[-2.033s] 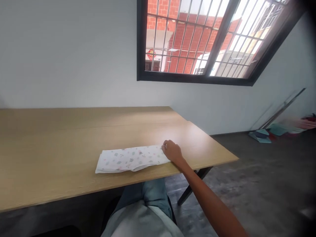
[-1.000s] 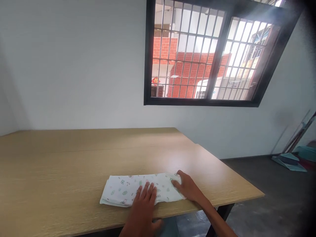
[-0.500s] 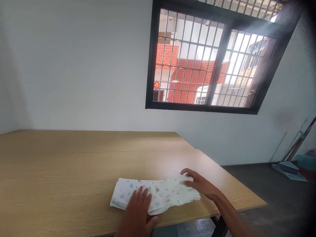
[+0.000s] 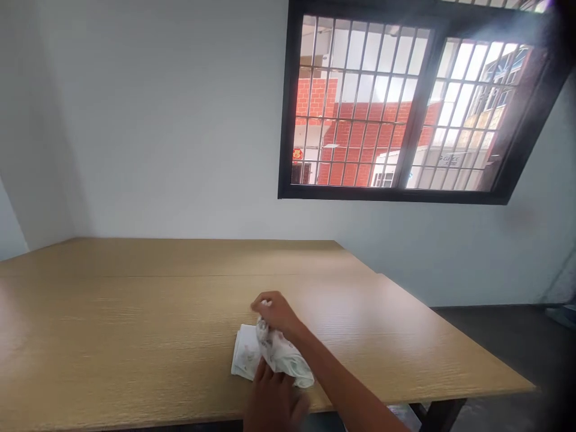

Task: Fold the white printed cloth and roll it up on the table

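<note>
Two hands on a printed cloth at the table's near edge
Low centre of the frame: the right hand (image 4: 276, 313) pinches a fold of the cloth (image 4: 270, 357), lifting it leftward; the left hand (image 4: 272, 403) lies flat on it, fingers spread, on the wooden table (image 4: 135, 312)

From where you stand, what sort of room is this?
Probably a plain, sparsely furnished workroom: a long light wooden table against bare white walls, a black-framed barred window facing red brick buildings, and a small white printed cloth being handled.
</note>
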Action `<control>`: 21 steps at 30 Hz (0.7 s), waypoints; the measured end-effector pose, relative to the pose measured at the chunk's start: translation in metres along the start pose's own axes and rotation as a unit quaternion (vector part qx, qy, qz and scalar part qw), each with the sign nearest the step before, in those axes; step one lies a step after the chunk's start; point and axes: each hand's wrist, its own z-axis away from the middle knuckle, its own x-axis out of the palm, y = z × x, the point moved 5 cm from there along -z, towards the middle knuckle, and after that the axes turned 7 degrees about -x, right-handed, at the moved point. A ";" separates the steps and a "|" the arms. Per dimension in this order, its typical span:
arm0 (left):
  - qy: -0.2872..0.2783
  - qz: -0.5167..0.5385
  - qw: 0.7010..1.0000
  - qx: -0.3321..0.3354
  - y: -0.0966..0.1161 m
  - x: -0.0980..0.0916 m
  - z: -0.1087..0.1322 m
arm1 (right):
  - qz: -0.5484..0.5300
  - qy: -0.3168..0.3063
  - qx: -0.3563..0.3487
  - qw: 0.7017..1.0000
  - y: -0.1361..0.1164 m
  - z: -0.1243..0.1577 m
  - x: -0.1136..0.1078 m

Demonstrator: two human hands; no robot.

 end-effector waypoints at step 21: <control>0.229 -0.074 0.936 0.256 -0.025 -0.007 0.023 | 0.228 -0.055 -0.169 0.957 0.038 0.122 -0.024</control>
